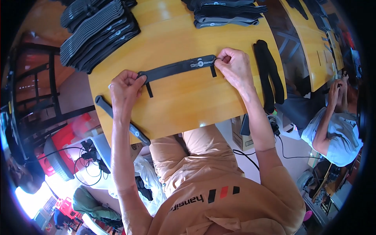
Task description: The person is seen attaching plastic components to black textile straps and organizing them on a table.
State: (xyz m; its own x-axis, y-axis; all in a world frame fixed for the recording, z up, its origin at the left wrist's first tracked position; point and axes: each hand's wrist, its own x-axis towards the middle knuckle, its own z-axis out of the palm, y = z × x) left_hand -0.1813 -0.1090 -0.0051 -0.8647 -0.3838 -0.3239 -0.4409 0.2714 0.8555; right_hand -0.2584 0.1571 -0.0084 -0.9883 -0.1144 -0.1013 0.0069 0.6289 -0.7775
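Note:
A black storage strap [172, 69] with white print near its right end is stretched between my two hands above the yellow table [184, 105]. Its left end is pinched between the thumb and fingers of my left hand [127, 87]. At the other end, the fingertips of my right hand [236, 69] close on the strap's tip. Just below the strap, two short black strips [149, 89] lie on the tabletop, one near each hand. Another dark strap [122, 119] lies along the table's left edge, partly hidden behind my left forearm.
A tall pile of black straps [102, 41] stands at the far left, and a smaller pile [229, 13] at the far middle. Long black fabric pieces [269, 74] lie along the right edge. A co-worker [333, 129] sits at another yellow table [313, 47] to the right.

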